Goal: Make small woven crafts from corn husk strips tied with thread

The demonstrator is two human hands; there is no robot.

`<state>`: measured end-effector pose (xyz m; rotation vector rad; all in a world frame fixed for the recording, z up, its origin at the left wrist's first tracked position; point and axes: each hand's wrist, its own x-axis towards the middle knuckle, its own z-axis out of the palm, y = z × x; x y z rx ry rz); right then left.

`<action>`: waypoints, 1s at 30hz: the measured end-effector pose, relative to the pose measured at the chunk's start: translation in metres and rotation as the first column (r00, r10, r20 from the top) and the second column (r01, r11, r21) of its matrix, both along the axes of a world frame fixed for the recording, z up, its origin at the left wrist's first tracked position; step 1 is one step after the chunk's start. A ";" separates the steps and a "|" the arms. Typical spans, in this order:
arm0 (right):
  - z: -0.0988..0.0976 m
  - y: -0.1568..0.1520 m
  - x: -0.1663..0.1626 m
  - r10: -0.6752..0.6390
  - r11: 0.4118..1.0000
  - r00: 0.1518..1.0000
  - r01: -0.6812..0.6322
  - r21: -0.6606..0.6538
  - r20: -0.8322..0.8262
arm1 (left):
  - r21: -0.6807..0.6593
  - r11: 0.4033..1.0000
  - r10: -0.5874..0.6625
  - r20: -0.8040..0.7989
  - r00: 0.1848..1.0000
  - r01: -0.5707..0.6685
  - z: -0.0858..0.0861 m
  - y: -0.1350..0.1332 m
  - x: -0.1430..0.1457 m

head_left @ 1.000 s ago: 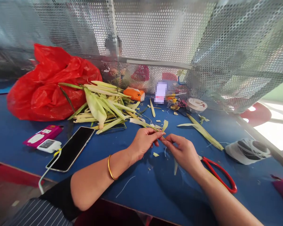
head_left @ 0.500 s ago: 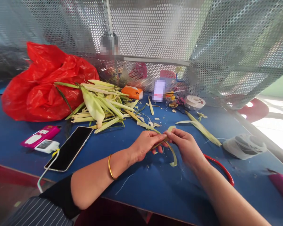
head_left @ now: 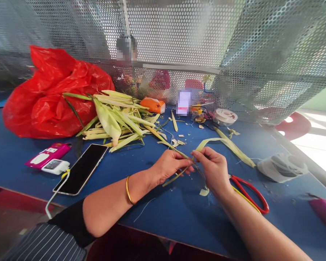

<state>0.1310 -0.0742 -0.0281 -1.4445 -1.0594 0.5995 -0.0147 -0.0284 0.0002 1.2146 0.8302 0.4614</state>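
My left hand [head_left: 170,166] and my right hand [head_left: 213,169] meet over the blue table [head_left: 163,210], both pinching a thin pale green leaf strip [head_left: 176,177]. The strip runs between the fingertips, and one end slants down to the left below my left hand. A gold bangle sits on my left wrist. A small curled piece of leaf [head_left: 204,191] lies on the table under my right hand. Red-handled scissors [head_left: 250,194] lie just right of my right wrist.
A pile of green leaves [head_left: 116,119] lies beside a red plastic bag [head_left: 54,94] at the back left. A phone [head_left: 81,168], a power bank [head_left: 55,166] and a pink case [head_left: 47,155] lie at left. A long leaf [head_left: 233,148], tape rolls and a perforated metal screen [head_left: 206,43] are behind.
The leaf strip has been bent and reworked between my fingers; its loose loop below my right hand is gone and one end now slants down left. Both hands stayed close together.
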 end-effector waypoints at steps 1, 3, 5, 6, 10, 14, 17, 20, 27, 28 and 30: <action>0.001 0.000 0.000 0.003 1.000 1.000 -0.003 -0.001 0.002 | 0.013 1.000 0.002 -0.007 1.000 -0.002 0.000 0.000 0.000; 0.006 0.000 -0.001 0.027 1.000 0.999 -0.027 -0.009 -0.022 | 0.034 0.999 0.017 -0.005 1.000 -0.016 0.000 0.000 0.000; 0.011 0.000 0.000 0.057 0.998 0.996 -0.058 -0.021 -0.073 | 0.032 0.999 0.026 0.029 0.999 -0.027 -0.001 0.000 0.001; 0.014 0.000 0.000 0.072 0.997 0.992 -0.075 -0.024 -0.100 | 0.023 0.999 0.028 0.054 0.998 -0.029 -0.001 0.000 0.001; 0.021 0.001 0.004 0.156 0.986 0.981 -0.161 -0.036 -0.118 | -0.011 0.999 0.046 0.122 0.991 -0.045 -0.005 0.001 0.002; 0.021 -0.003 0.006 0.181 0.980 0.977 -0.170 -0.105 0.110 | 0.017 0.998 0.065 0.101 0.993 -0.067 -0.003 0.003 0.001; 0.024 -0.008 0.006 0.029 0.999 0.908 -0.011 -0.046 0.419 | 0.062 0.996 0.065 0.036 0.997 -0.067 0.001 0.003 0.000; 0.029 -0.010 0.008 -0.162 0.986 0.792 0.102 0.134 0.589 | 0.212 0.977 -0.014 -0.033 0.999 0.021 0.001 0.001 -0.001; 0.027 -0.009 0.004 0.256 0.956 0.841 -0.294 0.006 0.477 | 0.464 0.823 -0.203 -0.301 0.932 0.329 -0.011 -0.007 -0.001; 0.026 -0.011 0.002 0.221 0.957 0.831 -0.285 0.051 0.510 | 0.453 0.832 -0.190 -0.307 0.933 0.319 -0.012 -0.007 -0.001; 0.026 -0.016 -0.001 0.129 0.949 0.771 -0.278 0.148 0.624 | 0.393 0.888 -0.146 -0.255 0.956 0.241 -0.012 -0.006 0.001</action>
